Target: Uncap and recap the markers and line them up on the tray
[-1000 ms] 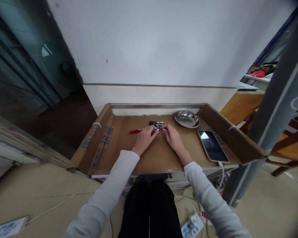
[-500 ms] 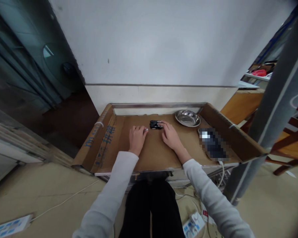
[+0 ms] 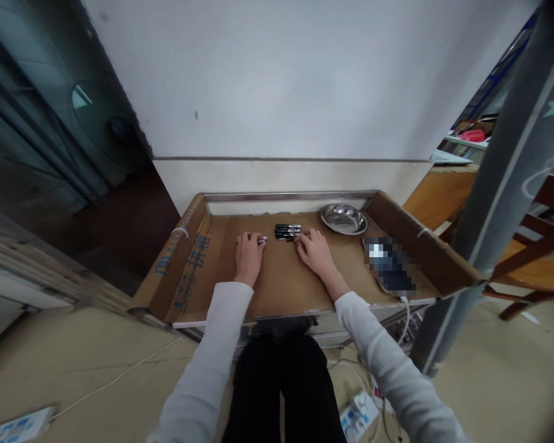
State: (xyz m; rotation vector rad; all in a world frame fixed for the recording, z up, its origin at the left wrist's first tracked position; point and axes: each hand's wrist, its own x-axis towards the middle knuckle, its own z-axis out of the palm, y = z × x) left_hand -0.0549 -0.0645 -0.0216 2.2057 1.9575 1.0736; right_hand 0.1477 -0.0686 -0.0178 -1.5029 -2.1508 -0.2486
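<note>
Black marker pens (image 3: 287, 229) lie side by side near the middle of the brown cardboard tray (image 3: 281, 283). To their left, my left hand (image 3: 248, 255) is closed on a marker (image 3: 262, 240), whose whitish end pokes out past the thumb and points right; the rest of it is hidden under the fingers. My right hand (image 3: 316, 251) rests at the near right end of the pen row, fingers curled and pinched together. A thin dark piece shows at its fingertips, too small to name with certainty.
A shiny metal bowl (image 3: 344, 219) stands at the back right of the tray. In front of it lies a phone (image 3: 390, 267), blurred out, with a white cable (image 3: 405, 320) running over the front edge. Folded cardboard walls rise left and right. A grey post (image 3: 484, 203) stands at right.
The view has shifted slightly. The marker in my left hand has turned, its end now pointing more to the right. My right fingers have drawn back from over the pens to their near right end.
</note>
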